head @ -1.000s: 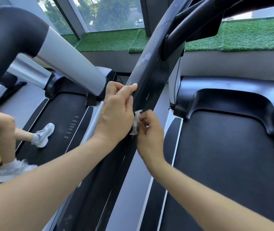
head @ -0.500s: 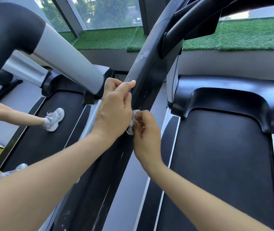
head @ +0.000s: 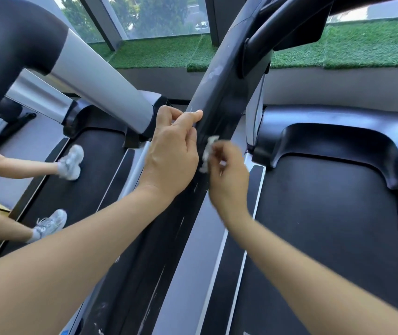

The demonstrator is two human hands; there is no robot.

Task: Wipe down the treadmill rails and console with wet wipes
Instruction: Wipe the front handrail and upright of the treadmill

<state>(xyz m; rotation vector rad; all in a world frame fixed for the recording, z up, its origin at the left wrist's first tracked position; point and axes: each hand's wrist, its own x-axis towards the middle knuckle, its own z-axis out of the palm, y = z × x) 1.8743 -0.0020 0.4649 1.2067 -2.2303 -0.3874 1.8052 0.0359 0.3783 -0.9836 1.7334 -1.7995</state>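
Note:
A black treadmill rail [head: 219,93] runs diagonally from the bottom centre up toward the console at the top. My left hand [head: 171,153] rests against the rail's left edge, its index finger laid straight along it and the other fingers curled at the edge. A small crumpled white wet wipe [head: 208,152] lies against the rail's face. My right hand [head: 229,175] pinches the wipe and presses it on the rail; this hand is motion-blurred. White scuff marks streak the lower rail.
The black belt [head: 326,238] and motor hood [head: 338,131] of this treadmill lie to the right. On the left treadmill [head: 91,180] a person's legs in white sneakers [head: 71,163] move. A grey and black handrail [head: 91,76] crosses the upper left. Green turf [head: 159,54] lines the window ledge.
My right hand with the wipe has slid slightly along the rail and is now blurred. My left hand stays on the rail's edge. The neighbour's feet have shifted on the left belt.

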